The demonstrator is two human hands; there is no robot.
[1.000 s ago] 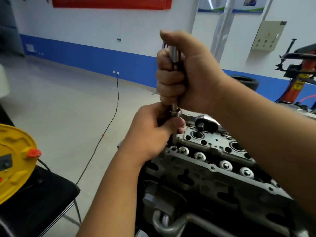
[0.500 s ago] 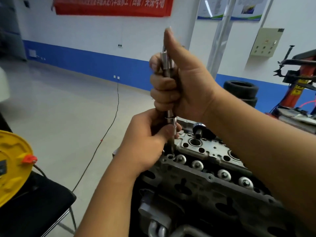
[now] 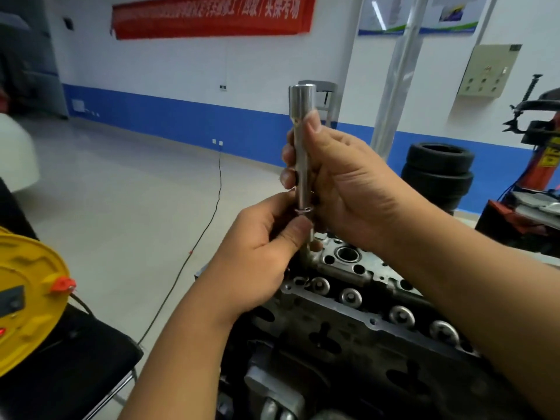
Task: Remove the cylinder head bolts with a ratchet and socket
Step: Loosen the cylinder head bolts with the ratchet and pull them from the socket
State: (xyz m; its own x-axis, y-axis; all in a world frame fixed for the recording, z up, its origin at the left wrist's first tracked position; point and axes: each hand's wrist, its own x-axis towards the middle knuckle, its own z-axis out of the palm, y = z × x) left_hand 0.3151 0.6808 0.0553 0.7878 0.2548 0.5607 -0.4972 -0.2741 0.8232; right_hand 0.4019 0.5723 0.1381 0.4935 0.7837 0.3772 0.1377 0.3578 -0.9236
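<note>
The right hand [image 3: 342,183] grips a long steel socket [image 3: 301,147] upright, fingers wrapped round its middle and thumb pressed against the side. A second ago that fist covered nearly the whole tool; now the socket's top stands well clear above the fingers. The left hand [image 3: 263,247] pinches the thin shaft just under the socket's lower end (a bolt, most likely, though the fingers hide much of it). That shaft runs down toward the near corner of the cylinder head [image 3: 348,286]. The raised tool suggests this bolt is loose and coming out by hand, with the ratchet not in view. Off to the left, a yellow cable reel [image 3: 27,301] rests on a black chair [image 3: 69,368].
</note>
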